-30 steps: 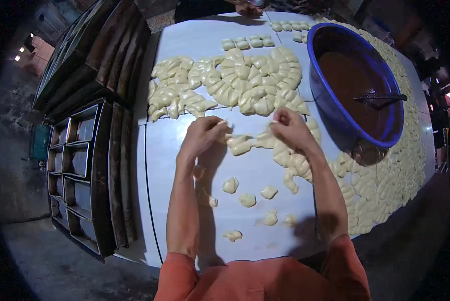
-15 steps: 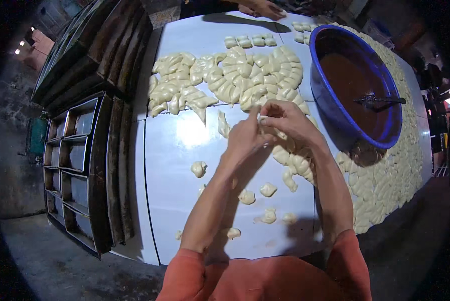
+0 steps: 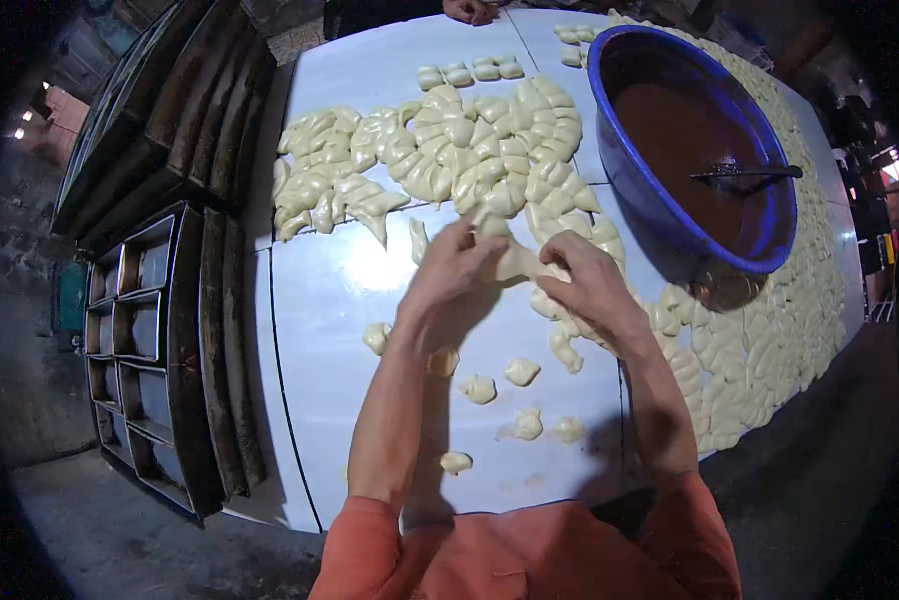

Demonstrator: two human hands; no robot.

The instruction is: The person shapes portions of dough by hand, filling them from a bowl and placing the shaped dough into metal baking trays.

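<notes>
A pale strip of dough [image 3: 514, 262] is stretched between my two hands above the white table. My left hand [image 3: 457, 258] pinches its left end, with the fingertips partly hidden. At its right end, my right hand [image 3: 591, 284] grips it between thumb and fingers. Just beyond my hands lies a broad bed of overlapping dough pieces [image 3: 434, 150]. Several small dough lumps [image 3: 479, 389] are scattered nearer to me, between my forearms.
A large blue basin [image 3: 609, 110] of brown paste [image 3: 669, 130] with a dark-handled utensil [image 3: 759, 172] stands at right. Many flat dough pieces [image 3: 749, 360] cover the table's right side. Dark metal trays [image 3: 149, 350] are stacked at left. Another person's hand [image 3: 471, 11] shows at the far edge.
My hands have moved apart, drawing the dough out between them. The view has shifted slightly, and the other person's hand at the far edge has drawn back.
</notes>
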